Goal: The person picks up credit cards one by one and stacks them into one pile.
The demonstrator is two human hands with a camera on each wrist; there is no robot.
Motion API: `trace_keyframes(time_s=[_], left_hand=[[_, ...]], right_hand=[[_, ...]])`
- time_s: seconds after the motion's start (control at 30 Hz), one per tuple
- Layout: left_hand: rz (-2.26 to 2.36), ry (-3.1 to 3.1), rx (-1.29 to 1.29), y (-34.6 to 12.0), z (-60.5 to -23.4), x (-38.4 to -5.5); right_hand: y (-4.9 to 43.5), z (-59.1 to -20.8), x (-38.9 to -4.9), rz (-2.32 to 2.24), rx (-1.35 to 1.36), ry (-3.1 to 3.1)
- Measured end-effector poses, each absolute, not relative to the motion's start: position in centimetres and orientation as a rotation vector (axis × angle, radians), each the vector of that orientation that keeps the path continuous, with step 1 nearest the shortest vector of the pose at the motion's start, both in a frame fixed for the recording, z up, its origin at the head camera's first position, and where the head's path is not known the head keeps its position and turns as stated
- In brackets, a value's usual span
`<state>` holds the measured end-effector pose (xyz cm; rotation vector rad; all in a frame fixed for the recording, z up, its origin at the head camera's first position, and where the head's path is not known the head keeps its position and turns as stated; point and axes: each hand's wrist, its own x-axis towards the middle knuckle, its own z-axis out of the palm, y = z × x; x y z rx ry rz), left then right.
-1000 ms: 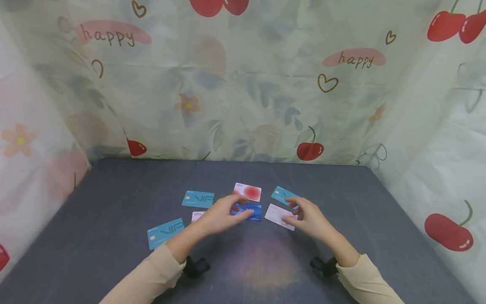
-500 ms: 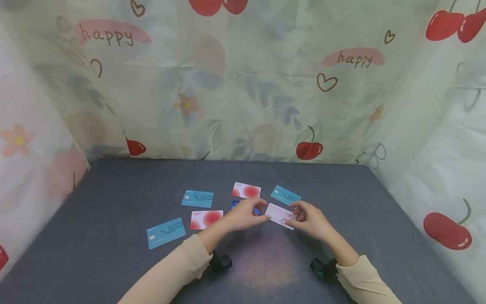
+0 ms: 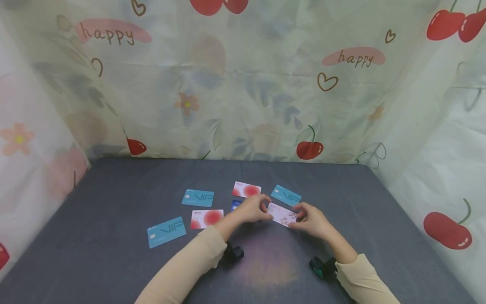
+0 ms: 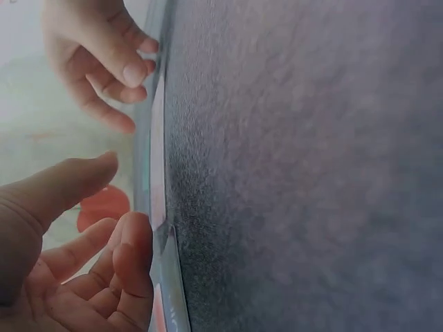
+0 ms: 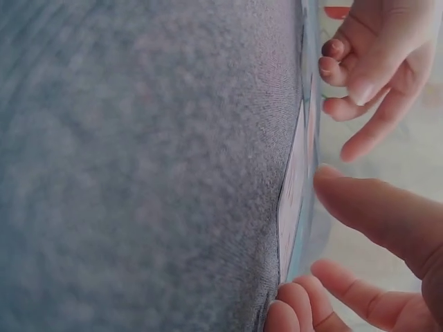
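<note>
A pale pink card with a small floral print lies on the dark table between the two hands. At its left end is my left hand, thumb and index finger spread apart around that end. My right hand is at the other end, its fingertips right at the card's edge. From the left wrist, the card shows edge-on and flat, the thumb well apart from the fingers. The right wrist view likewise has the card low beside loosely bent fingers. Partly hidden under my left hand is a dark blue card.
Around the hands lie a white-and-red card behind, a teal VIP card at back right, another teal card and a red-circle card to the left, and a teal card nearer front left. A printed curtain encloses the table.
My left hand has moved right, from over the blue card to the pale pink card's left end, uncovering the red-circle card. The right hand has barely shifted at the right end.
</note>
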<state>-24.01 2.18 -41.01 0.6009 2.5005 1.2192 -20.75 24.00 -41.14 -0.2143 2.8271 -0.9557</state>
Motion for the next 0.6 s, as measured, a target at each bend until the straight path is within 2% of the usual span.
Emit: trace_keyframes(time_s=[0.6], left_hand=[[1.095,2.546,0.583,3.2,-41.7,-25.7]], right_hand=[[24.3,-41.2,-21.0,-0.878,-0.083,2.762]])
